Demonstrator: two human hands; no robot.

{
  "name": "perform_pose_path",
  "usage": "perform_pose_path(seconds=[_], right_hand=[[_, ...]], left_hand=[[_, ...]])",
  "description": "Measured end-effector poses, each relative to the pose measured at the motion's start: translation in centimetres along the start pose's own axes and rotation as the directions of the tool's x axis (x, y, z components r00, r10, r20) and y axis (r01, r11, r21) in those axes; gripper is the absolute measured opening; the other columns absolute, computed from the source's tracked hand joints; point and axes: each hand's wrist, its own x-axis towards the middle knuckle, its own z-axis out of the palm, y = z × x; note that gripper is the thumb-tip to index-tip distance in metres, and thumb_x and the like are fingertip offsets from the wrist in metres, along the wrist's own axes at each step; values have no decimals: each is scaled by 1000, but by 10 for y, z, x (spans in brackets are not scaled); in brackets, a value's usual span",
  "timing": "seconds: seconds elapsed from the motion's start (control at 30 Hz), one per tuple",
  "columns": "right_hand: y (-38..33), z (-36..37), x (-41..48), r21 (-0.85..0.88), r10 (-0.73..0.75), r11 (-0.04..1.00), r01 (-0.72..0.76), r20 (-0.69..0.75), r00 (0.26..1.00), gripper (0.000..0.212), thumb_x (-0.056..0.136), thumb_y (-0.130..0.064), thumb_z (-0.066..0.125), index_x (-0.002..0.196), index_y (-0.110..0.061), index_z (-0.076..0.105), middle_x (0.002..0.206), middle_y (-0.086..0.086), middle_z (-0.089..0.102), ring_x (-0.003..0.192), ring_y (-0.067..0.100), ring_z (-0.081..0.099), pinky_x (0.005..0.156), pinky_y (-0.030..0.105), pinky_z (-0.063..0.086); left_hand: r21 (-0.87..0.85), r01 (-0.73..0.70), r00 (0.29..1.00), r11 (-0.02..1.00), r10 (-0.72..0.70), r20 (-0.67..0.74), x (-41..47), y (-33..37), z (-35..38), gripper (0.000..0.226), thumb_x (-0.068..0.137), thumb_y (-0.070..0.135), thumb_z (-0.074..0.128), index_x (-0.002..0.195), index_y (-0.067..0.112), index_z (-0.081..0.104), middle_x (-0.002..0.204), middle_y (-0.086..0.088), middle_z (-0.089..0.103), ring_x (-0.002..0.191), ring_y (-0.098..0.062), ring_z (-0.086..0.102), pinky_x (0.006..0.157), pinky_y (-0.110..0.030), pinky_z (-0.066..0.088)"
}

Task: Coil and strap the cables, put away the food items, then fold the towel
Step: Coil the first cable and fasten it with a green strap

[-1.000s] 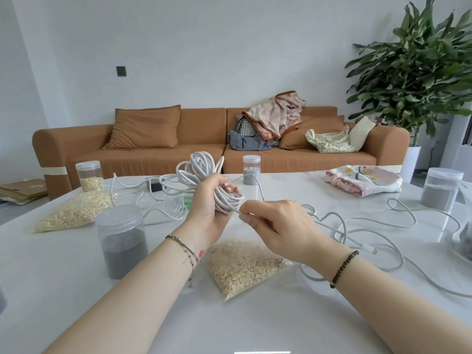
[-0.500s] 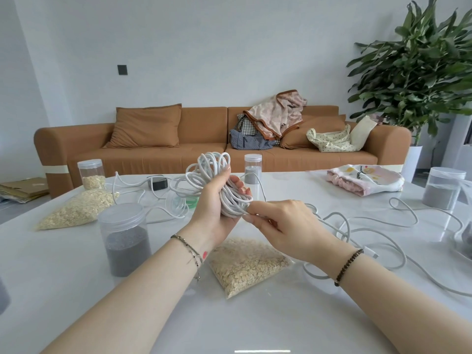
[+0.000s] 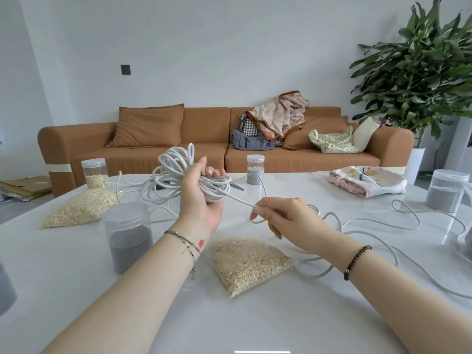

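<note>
My left hand point(image 3: 201, 198) grips a bundle of coiled white cable point(image 3: 176, 172), held up above the white table point(image 3: 255, 315). One strand runs tight from the bundle down to my right hand point(image 3: 283, 218), which pinches it a short way to the right. The rest of the loose cable point(image 3: 362, 226) trails in loops over the table's right side. A clear bag of oats point(image 3: 250, 264) lies under my hands, a second oat bag point(image 3: 81, 205) at the left. The pink and white towel point(image 3: 367, 181) lies bunched at the far right.
A jar of dark grains point(image 3: 129, 236) stands close to my left forearm. An oat jar point(image 3: 95, 169) is at the back left, a small grey jar point(image 3: 255, 168) at the back middle, another grey jar point(image 3: 447, 190) at the right. An orange sofa point(image 3: 204, 139) and a plant point(image 3: 419, 72) stand behind.
My right hand has drawn away from the bundle, down and to the right, pulling one strand taut. My left hand still holds the coil, now turned a little.
</note>
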Motion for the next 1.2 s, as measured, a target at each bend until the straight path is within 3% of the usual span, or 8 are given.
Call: perform_pose_path(seconds=[0.13,0.23,0.37,0.53,0.73,0.93,1.1,1.2], right_hand=[[8,-6,4,213,83,972,-97,76,994,28,105,-34,48,98,-28,74,54,6,53,46,11,37,52,16,35],[13,-13,7,247,113,961,-122,50,992,27,104,-32,50,98,-27,76,56,4,53,44,10,35,49,18,35],[17,-19,8,177,153,973,-150,-5,988,21,98,-37,60,88,-34,78,55,-3,56,48,10,38,50,18,33],[19,-23,10,41,187,982,-182,-204,961,25,80,-44,79,68,-23,74,48,-8,48,44,7,37,48,22,29],[20,-26,7,-176,106,964,-200,-437,893,56,64,-60,84,54,-16,50,47,-6,41,51,12,36,52,32,29],[22,-31,9,-98,86,983,-153,-489,868,56,73,-53,81,62,-10,48,51,-6,40,54,13,33,54,33,27],[26,-25,9,-86,58,991,-103,-419,906,47,77,-49,78,65,-12,51,52,-5,41,53,11,33,54,33,30],[24,-23,10,-120,28,989,-82,-400,916,39,85,-44,73,66,-17,52,51,-7,43,52,11,38,54,34,33]], left_hand=[[-111,78,995,991,-70,71,1,6,-3,11,91,11,67,85,9,58,69,-4,60,65,-13,66,81,-33,59],[-38,150,975,988,-142,169,-7,1,2,20,82,7,69,99,6,58,82,-11,71,98,-27,73,95,-44,56],[256,200,948,946,-252,192,-15,-5,4,7,91,8,60,98,10,59,98,-12,71,118,-31,66,107,-60,44],[618,235,866,751,-450,218,-15,-18,-8,42,76,15,68,117,7,64,128,-5,69,129,-26,57,114,-56,37],[722,263,863,640,-491,121,-14,-32,-16,28,93,12,61,116,-2,70,127,-20,67,115,-34,67,110,-55,44],[775,251,874,580,-480,76,-15,-33,-18,10,92,14,62,94,10,71,119,-18,71,110,-35,68,109,-45,43],[852,203,854,483,-513,88,-19,-38,-17,22,97,24,59,97,8,74,91,-5,77,74,-14,67,69,-25,54],[848,212,858,485,-508,76,-21,-39,-17,23,95,28,64,88,8,73,78,-3,71,70,-14,67,68,-26,52]])
